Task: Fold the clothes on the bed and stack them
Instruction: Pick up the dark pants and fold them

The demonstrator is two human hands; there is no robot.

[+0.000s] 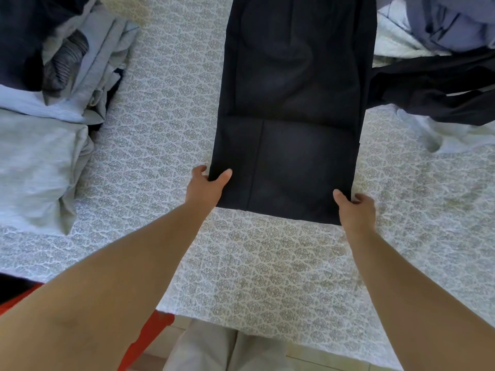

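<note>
Patterned bed (166,116): left hand (206,187) and right hand (355,210) pinch the black folded trousers' (292,103) near corners, ready to fold.

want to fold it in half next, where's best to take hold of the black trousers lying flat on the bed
Grip the black trousers at the two near corners of the hem edge, coming in from the outer sides, as the left hand and right hand do now. That edge lies flat and straight, so lifting both corners carries it evenly toward the far end.

A single head-worn camera looks steeply down from close above the bed (267,263), facing forward along both outstretched forearms; no second view overlaps it.
</note>
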